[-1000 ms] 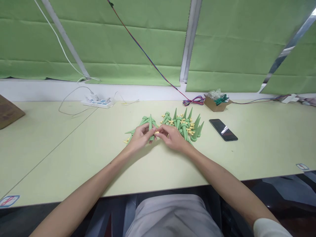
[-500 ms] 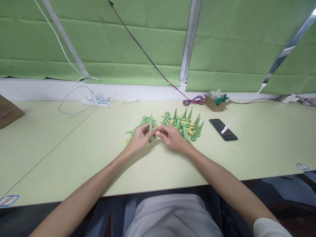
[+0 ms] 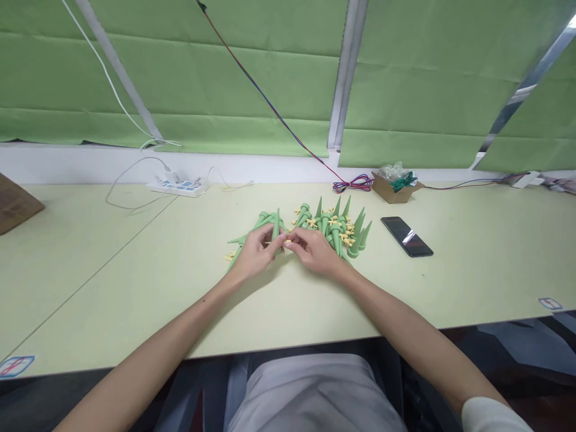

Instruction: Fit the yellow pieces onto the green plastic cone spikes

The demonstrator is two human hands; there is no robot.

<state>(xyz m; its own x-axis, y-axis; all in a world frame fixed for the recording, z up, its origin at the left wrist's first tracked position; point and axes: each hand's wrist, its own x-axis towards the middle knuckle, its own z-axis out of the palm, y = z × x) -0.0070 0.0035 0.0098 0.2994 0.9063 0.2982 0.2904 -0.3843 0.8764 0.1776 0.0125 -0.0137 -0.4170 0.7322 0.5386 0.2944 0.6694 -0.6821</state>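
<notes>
My left hand (image 3: 257,252) is closed around a green plastic watering spike (image 3: 276,224), its pointed end up. Close against it, my right hand (image 3: 315,249) pinches a small yellow valve (image 3: 288,241) at the spike's side. The fingertips partly cover the valve, so I cannot tell how far it sits in the spike. Behind my right hand lies a heap of green spikes (image 3: 335,231) mixed with yellow valves (image 3: 347,240). More green spikes (image 3: 263,218) lie behind and left of my left hand, some with yellow valves showing.
A black phone (image 3: 407,237) lies on the table (image 3: 292,312) to the right. Toward the back stand a small cardboard box (image 3: 396,191) with green and clear items, a coil of red-blue wire (image 3: 355,183) and a white power strip (image 3: 180,186). A brown object (image 3: 15,204) sits far left.
Both hands stay nearly in place. The spike in my left hand has shifted very slightly to the right; the right hand keeps its pinch.
</notes>
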